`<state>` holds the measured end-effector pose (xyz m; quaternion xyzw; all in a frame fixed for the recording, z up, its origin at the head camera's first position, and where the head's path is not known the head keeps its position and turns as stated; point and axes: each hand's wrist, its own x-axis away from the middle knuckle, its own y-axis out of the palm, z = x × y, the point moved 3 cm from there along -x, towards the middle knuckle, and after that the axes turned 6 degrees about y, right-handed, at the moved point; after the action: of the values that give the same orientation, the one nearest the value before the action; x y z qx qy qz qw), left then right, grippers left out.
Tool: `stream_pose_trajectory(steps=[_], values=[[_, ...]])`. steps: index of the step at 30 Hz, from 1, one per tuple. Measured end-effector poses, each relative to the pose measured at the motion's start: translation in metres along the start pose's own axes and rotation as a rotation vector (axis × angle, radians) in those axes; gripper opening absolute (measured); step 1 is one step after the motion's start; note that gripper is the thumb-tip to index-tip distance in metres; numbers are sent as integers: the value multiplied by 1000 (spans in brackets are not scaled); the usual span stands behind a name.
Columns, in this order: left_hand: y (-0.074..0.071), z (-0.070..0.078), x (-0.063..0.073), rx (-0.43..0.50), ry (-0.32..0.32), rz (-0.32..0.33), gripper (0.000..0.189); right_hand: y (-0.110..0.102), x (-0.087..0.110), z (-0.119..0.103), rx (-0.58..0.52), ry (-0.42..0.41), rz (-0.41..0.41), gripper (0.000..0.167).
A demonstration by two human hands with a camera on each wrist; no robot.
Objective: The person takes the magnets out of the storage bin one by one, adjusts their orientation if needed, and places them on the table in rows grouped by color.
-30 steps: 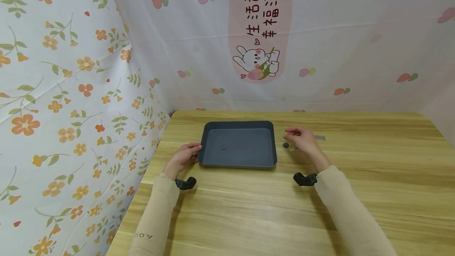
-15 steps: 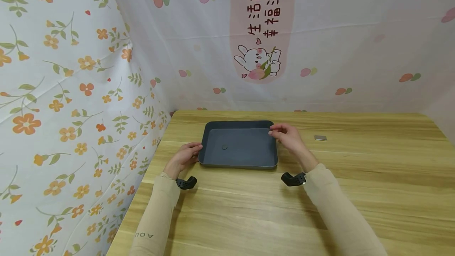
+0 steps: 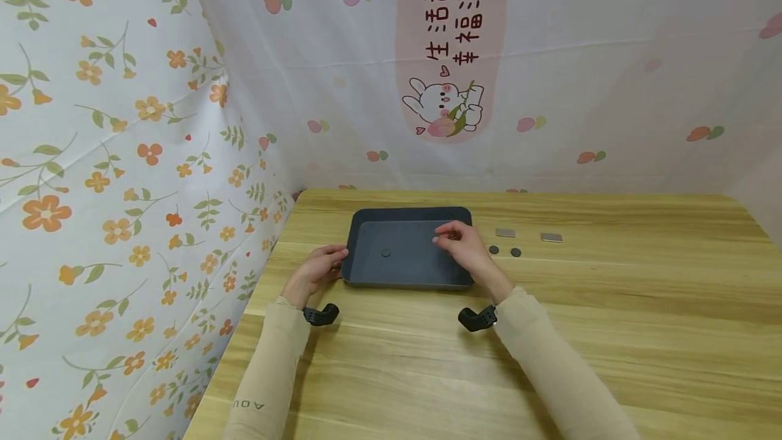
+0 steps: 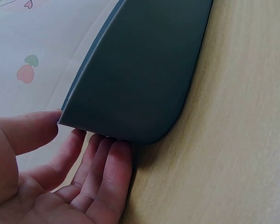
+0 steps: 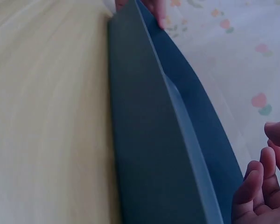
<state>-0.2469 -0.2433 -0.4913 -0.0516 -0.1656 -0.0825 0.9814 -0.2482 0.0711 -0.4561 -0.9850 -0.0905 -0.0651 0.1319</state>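
A dark grey rectangular tray (image 3: 415,286) lies on the wooden table, with one small dark disc (image 3: 386,252) in its left part. At the tray's left end my left hand (image 3: 318,270) grips the wall; in the left wrist view its thumb (image 4: 35,128) is at the rim and the fingers are against the outside. My right hand (image 3: 467,250) hovers over the tray's right part, thumb and forefinger tips brought together. I cannot tell whether a small piece is between them. The right wrist view shows its other fingers (image 5: 252,186) curled beside the tray.
Right of the tray lie two dark discs (image 3: 493,250) and two flat grey rectangles (image 3: 551,237) on the table (image 3: 641,304). A printed cloth (image 3: 342,87) hangs behind the table, and a flowered cloth (image 3: 122,189) hangs along the left side.
My right hand has moved left from beside the small discs, across the tray's right wall, to above its inside. The discs and rectangles it covered now show. My left hand stays put.
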Motion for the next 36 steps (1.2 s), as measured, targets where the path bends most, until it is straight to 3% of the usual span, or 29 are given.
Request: stream_pose_trajectory(steps=[7,14,22,26,36], values=[[-2,-2,-1,2,0,2,45,28,-5,0,15,12,-41,30],[-3,-2,-2,-3,0,9,46,51,-14,2,111,-3,-73,29],[-2,-2,0,-9,-6,15,45,73,-20,3,368,-81,-74,27],[-3,-2,-1,-2,-6,23,44,81,-24,1,440,-107,-67,26],[-4,-4,-3,-9,-8,27,46,98,-30,-3,633,-95,-134,38]])
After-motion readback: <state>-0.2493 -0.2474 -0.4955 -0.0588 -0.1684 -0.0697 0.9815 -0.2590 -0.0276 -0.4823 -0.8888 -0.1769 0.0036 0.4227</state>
